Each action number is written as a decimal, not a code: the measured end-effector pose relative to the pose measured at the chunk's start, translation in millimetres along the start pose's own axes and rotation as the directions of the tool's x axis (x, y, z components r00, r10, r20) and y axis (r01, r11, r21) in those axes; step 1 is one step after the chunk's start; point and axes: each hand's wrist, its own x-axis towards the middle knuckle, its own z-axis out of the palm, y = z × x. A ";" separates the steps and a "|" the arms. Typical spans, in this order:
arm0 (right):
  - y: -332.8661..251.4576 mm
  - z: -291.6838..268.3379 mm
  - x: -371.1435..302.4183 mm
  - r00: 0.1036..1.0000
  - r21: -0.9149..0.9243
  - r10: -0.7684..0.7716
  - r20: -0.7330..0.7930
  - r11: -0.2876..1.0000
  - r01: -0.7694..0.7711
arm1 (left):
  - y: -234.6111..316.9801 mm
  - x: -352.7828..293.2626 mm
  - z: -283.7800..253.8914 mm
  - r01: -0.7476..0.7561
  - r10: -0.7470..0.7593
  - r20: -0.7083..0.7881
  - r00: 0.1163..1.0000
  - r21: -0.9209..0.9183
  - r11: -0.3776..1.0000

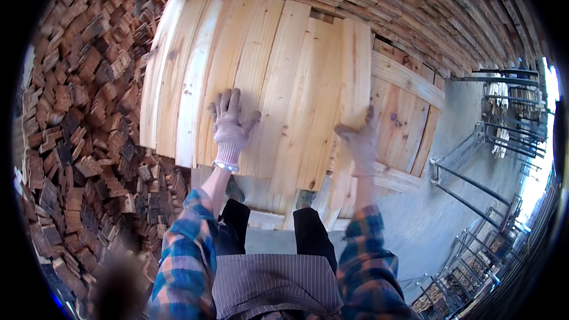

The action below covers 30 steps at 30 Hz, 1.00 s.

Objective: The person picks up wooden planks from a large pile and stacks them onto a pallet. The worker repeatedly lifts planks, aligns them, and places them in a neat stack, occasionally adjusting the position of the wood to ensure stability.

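Pale wooden planks (pixel 269 77) lie side by side in a row in front of me, their ends uneven. My left hand (pixel 230 125), in a light knitted glove, rests spread over the planks left of the middle, fingers pointing away from me. At the right end of the row, my right hand (pixel 357 139) straddles a long wooden plank (pixel 355 65), thumb on its left side and fingers at its right edge. This hand is slightly blurred, and what its fingers do below the edge is hidden.
A slatted wooden panel (pixel 403 118) with cross boards shows under the row on the right. Reddish-brown wood pieces (pixel 89 112) are heaped on the left. Stacked boards (pixel 379 0) line the far side. Dark metal frames (pixel 474 195) stand at right on the grey floor (pixel 409 225).
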 end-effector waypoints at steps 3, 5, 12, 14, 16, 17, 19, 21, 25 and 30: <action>-15.4 -9.0 -61.9 0.951 0.173 0.059 0.302 0.978 -0.116 | 35.7 -74.8 -4.6 0.086 -0.111 0.036 0.993 -0.871 0.484; -25.1 15.2 -108.0 0.846 -0.054 -0.028 0.533 0.996 0.067 | 62.3 -121.0 -28.6 0.174 -0.072 0.164 0.984 -0.779 0.603; -7.7 57.8 -106.5 0.784 -0.394 -0.461 0.415 0.686 0.612 | -56.1 -236.0 21.3 0.049 -0.584 0.615 0.530 -0.710 -0.703; -4.8 32.0 -58.9 0.958 -0.674 -0.253 0.137 0.685 0.277 | -75.4 -225.3 39.8 0.155 -0.689 0.445 0.573 -0.884 -0.441; 1.8 11.5 -18.7 0.998 -0.417 0.054 -0.012 0.907 -0.054 | -70.7 -182.0 54.8 0.186 -0.756 0.312 0.576 -0.950 -0.251; 6.1 10.3 -6.5 0.996 -0.417 0.082 -0.026 0.905 -0.086 | -52.7 -139.7 46.2 0.175 -0.785 0.394 0.477 -0.919 -0.354; 7.7 11.6 12.0 0.990 -0.405 0.131 -0.045 0.904 -0.138 | -46.5 -112.1 44.0 0.138 -0.787 0.475 0.394 -0.877 -0.461; 38.3 -2.8 29.7 0.994 -0.406 0.102 -0.025 0.908 -0.103 | -52.4 -111.0 56.9 0.134 -0.746 0.503 0.436 -0.856 -0.500; 2.3 10.0 15.1 0.991 -0.371 0.130 -0.040 0.919 -0.136 | -63.0 -124.0 55.5 0.069 -0.774 0.476 0.418 -0.866 -0.496; -7.5 12.2 0.0 0.986 -0.539 -0.059 0.156 0.831 0.135 | -27.7 -157.9 1.8 0.067 -0.681 0.543 0.491 -0.804 -0.591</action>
